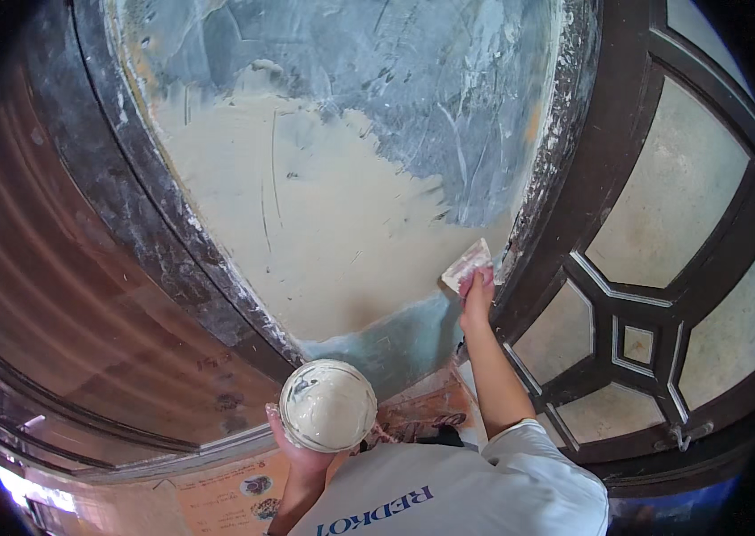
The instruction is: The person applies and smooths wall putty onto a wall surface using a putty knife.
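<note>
My left hand (302, 451) grips a round tub of putty (328, 405) from its left side and below. The tub is full of smooth cream paste, and smears coat its rim. Farther out on the right, my right hand (478, 290) is closed around a putty-covered scraper (467, 263); its blade lies at the wall close to the dark right-hand frame. Cream putty (279, 196) covers the middle and left of the wall panel. Bare blue-grey surface (449, 98) shows above it, and a greenish strip (386, 344) below.
Dark frame posts (172, 241) stained with putty border the panel on the left and right. A dark lattice door with pale panes (672, 188) stands at right. Brown glossy panelling (56, 268) rises at left. Printed orange-brown sheeting (208, 491) covers the floor.
</note>
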A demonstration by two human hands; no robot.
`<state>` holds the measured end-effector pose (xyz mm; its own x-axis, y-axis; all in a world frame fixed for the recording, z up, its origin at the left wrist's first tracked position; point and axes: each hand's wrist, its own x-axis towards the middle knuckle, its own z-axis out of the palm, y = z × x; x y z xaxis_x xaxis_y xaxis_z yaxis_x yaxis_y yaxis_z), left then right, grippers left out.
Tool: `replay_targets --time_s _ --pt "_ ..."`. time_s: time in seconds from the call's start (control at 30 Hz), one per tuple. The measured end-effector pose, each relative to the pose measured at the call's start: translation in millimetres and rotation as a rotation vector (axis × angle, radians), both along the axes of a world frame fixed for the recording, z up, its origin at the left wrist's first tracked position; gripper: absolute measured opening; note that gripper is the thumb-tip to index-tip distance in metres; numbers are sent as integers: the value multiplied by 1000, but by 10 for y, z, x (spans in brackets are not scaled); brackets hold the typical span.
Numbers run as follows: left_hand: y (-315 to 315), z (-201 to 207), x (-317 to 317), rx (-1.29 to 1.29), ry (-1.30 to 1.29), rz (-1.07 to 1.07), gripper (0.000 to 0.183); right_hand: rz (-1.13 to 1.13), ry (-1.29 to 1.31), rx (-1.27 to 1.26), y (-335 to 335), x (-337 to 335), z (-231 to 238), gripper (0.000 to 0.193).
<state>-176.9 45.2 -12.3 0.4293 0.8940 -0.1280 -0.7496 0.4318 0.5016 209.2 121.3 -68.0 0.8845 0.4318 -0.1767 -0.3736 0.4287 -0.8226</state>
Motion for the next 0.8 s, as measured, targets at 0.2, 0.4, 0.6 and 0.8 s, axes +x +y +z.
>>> replay_targets --time_s 0.2,0.4,0.6,0.8 --pt "59 -42 82 9 -1 -18 79 -59 -1093 -230 164 -238 405 39" --pt "-36 7 268 1 -115 -51 77 -37 1 77 125 592 -386 42" --pt "-158 88 575 45 -22 15 75 79 49 -20 -60 703 -46 37" --pt "-216 204 940 96 -23 21 74 79 105 -101 68 1026 -285 41"
